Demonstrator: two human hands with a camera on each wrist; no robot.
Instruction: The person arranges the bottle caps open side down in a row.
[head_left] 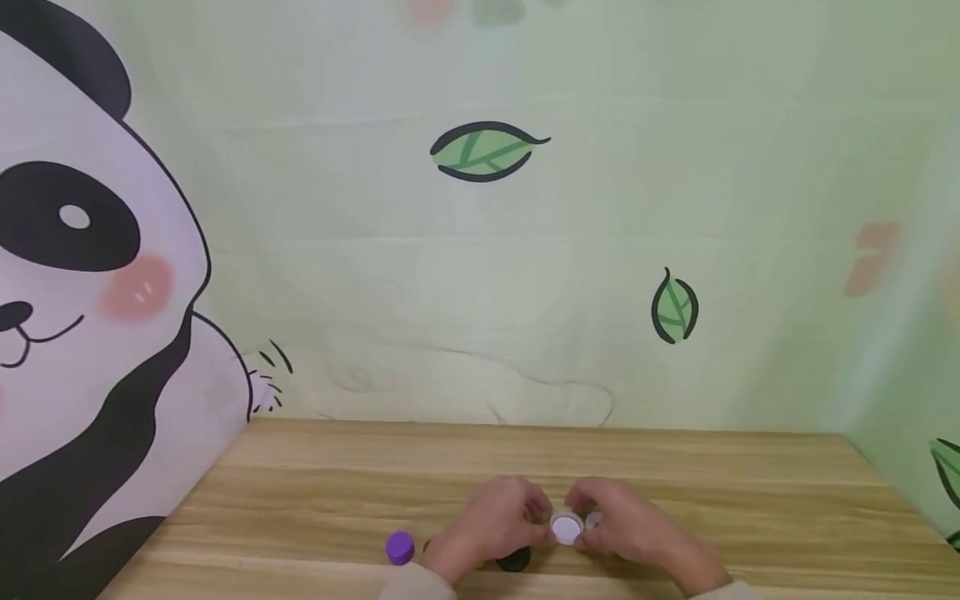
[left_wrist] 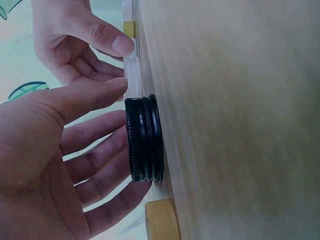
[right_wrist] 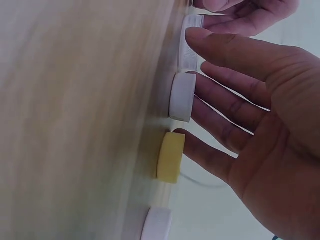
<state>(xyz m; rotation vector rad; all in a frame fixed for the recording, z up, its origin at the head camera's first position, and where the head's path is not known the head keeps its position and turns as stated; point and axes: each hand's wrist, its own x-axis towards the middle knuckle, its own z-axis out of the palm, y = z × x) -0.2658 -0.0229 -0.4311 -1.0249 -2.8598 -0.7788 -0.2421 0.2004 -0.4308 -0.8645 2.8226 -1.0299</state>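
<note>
A clear lid with a white top (head_left: 567, 528) lies on the table between my two hands. My left hand (head_left: 501, 517) holds its left edge with thumb and index finger. From the other side, my right hand (head_left: 626, 521) has its thumb and curled fingers about the same lid. In the left wrist view, a black ridged lid (left_wrist: 145, 140) stands right by the left fingers, below the clear lid. A small white cap (right_wrist: 182, 97) sits beside the right hand's middle fingers, and a yellow cap (right_wrist: 171, 157) is near its little finger.
A purple cap (head_left: 400, 547) lies left of my left wrist. In the left wrist view, an orange-yellow cap (left_wrist: 162, 220) sits past the black lid. Another white cap (right_wrist: 156, 225) follows the yellow one. Behind the wooden table (head_left: 315, 467) hangs a printed cloth (head_left: 375, 275).
</note>
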